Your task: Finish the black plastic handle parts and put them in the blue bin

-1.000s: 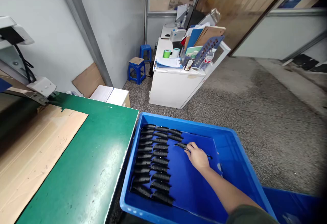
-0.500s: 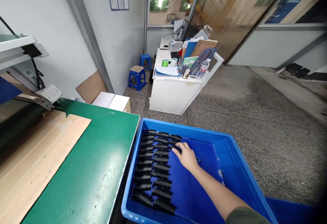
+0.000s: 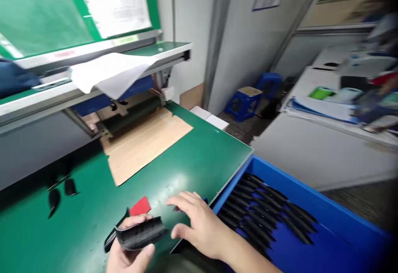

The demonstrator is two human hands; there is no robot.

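My left hand (image 3: 129, 254), at the bottom centre, grips a curved black plastic part (image 3: 143, 233) between thumb and fingers, its hollow ribbed side showing. A glossy black piece (image 3: 109, 240) lies just left of it, partly hidden; I cannot tell whether the hand holds this too. Right of the part is my right hand (image 3: 197, 223), thumb and forefinger apart, not touching it. A slim tool with a blue end (image 3: 205, 200) shows behind the right fingers, seemingly held in them; most of it is hidden. A red flat piece (image 3: 140, 206) lies beyond the left hand.
The blue bin (image 3: 326, 206) at the right holds rows of black parts (image 3: 258, 210). Two small black pieces (image 3: 71, 186) lie on the green table (image 3: 192, 161). Cardboard (image 3: 149, 144) lies under a shelf with draped paper (image 3: 113, 71). Blue stools (image 3: 244, 103) and a desk (image 3: 326, 144) stand beyond.
The view has swung left towards the green table. My right hand has left the row of black parts in the bin. My left hand has come into view with a black part.
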